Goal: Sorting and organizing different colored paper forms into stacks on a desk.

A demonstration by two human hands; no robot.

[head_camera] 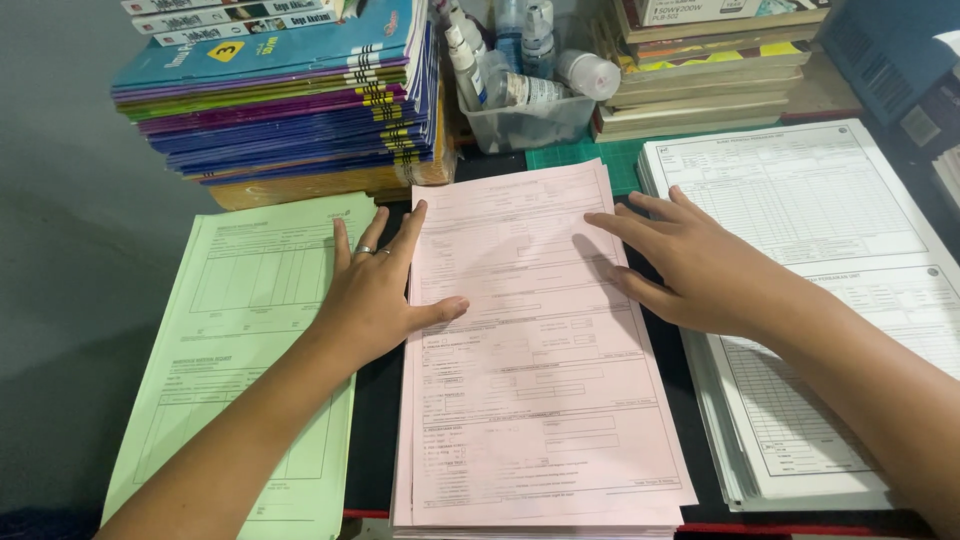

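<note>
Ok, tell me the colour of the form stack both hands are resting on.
Pale pink, printed with faint form lines. The pink form stack shows best in the head view.

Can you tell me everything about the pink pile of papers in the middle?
The pink paper stack is a neat pile of thin printed forms with boxes and lines, lying flat on the dark table. The left hand presses its left edge, thumb on top. The right hand rests fingers on its right edge. Green forms lie left, white forms right.
</note>
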